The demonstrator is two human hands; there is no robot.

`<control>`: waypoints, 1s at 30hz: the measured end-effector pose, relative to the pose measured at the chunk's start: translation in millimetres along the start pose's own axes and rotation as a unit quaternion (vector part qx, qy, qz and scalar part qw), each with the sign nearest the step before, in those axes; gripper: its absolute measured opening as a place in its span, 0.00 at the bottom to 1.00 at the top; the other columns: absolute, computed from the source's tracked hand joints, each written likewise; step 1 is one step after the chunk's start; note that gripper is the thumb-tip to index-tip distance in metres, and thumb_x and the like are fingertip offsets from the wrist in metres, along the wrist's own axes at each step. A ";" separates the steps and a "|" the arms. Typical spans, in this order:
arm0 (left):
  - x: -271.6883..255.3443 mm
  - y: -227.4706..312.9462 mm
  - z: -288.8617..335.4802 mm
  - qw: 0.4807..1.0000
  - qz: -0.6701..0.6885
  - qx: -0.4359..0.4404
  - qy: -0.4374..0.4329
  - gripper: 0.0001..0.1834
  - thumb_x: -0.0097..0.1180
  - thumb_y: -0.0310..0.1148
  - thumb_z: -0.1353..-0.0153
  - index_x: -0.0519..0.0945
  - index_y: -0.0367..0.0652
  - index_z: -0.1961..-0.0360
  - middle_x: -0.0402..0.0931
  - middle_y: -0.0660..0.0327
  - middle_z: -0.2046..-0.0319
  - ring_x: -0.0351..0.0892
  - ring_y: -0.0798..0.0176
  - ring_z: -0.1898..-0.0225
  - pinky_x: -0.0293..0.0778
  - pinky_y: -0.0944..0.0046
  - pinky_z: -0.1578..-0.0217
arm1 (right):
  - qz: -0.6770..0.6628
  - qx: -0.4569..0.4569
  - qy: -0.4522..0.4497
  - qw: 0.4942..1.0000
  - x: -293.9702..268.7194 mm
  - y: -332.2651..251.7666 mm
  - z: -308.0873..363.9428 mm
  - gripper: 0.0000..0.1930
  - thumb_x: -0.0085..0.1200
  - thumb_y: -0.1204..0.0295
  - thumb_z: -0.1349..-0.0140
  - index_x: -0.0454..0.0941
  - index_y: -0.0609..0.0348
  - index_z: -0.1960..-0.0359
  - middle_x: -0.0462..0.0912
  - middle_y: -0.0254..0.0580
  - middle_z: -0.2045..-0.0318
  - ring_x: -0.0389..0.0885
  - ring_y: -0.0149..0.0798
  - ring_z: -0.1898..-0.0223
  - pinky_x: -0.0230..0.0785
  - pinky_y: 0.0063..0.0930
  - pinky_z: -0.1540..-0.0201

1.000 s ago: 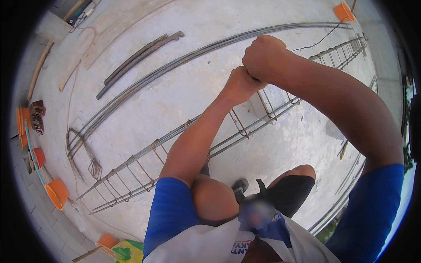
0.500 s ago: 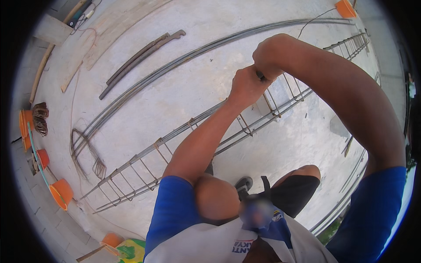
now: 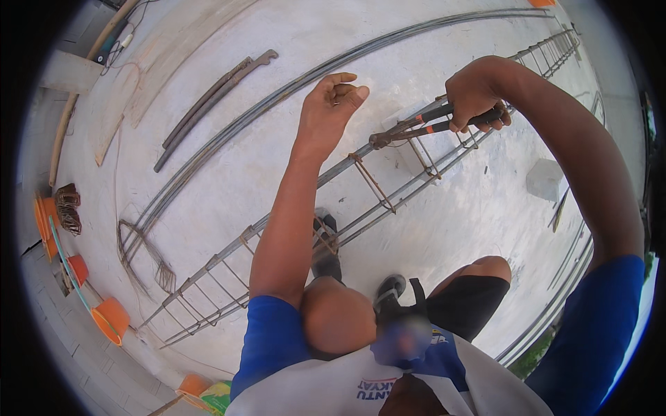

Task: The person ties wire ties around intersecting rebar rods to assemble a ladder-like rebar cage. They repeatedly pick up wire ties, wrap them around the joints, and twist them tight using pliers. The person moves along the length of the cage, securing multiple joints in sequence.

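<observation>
My right hand (image 3: 479, 93) is closed round the dark handles of a pair of end-cutting pincers (image 3: 411, 130), which carry orange bands. The jaws rest at the upper bar of a long rebar cage (image 3: 340, 168); whether they grip wire there is too small to tell. To the left of the pincers my left hand (image 3: 330, 104) is raised above the floor, thumb and fingers apart and loosely bent, with nothing visible in it. Several square stirrups (image 3: 374, 182) link the cage's long bars, two of them close together just below the jaws.
Beyond the cage lie a bundle of long steel bars (image 3: 305, 84) and two dark bending bars (image 3: 215, 104). Orange buckets (image 3: 111, 320) and a stack of stirrups (image 3: 68, 208) stand along the left wall. A concrete block (image 3: 546, 179) is at right. My feet (image 3: 390, 288) are beside the cage.
My left hand has come away from my right hand and moved left, its fingers opening. My right hand has turned and shifted right, bringing the pincers into sight at the upper bar.
</observation>
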State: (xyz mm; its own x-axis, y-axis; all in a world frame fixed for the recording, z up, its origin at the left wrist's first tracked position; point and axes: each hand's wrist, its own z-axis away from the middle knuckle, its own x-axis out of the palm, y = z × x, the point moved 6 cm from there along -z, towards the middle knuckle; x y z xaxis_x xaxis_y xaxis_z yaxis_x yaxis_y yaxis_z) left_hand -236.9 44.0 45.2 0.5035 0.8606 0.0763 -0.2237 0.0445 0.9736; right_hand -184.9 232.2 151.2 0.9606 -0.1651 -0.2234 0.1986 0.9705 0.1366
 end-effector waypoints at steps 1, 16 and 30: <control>-8.9 -0.6 -3.2 0.999 0.018 -0.016 0.036 0.28 0.63 0.46 0.40 0.73 0.37 0.46 0.78 0.55 0.60 0.75 0.62 0.53 0.72 0.59 0.52 | -0.047 -0.025 0.019 0.998 4.3 18.7 1.7 0.13 0.55 0.65 0.41 0.80 0.66 0.69 0.78 0.43 0.83 0.77 0.35 0.85 0.74 0.31 0.82; 161.8 249.9 48.3 0.992 -0.008 -0.078 -0.102 0.17 0.51 0.44 0.32 0.72 0.39 0.58 0.66 0.64 0.74 0.62 0.70 0.76 0.69 0.64 0.70 | -0.475 -0.166 0.346 0.792 182.9 57.0 149.5 0.43 0.61 0.52 0.44 0.54 0.55 0.31 0.68 0.58 0.43 0.73 0.55 0.45 0.68 0.46 0.45; 243.4 307.7 130.5 0.646 -0.418 -0.443 -0.460 0.27 0.50 0.28 0.45 0.70 0.39 0.41 0.76 0.52 0.61 0.78 0.64 0.69 0.75 0.64 0.76 | -0.758 0.286 -0.236 0.537 727.1 195.0 330.2 0.24 0.61 0.50 0.45 0.83 0.65 0.67 0.82 0.56 0.58 0.77 0.49 0.46 0.71 0.45 0.45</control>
State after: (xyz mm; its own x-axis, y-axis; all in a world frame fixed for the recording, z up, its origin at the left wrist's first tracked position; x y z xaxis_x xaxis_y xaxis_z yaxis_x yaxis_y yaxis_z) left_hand -74.3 200.9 391.4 0.9492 -0.2999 0.0957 0.2631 0.9227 0.2817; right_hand 616.4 243.4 334.0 -0.4731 -0.8462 -0.2451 0.7198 -0.5317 0.4462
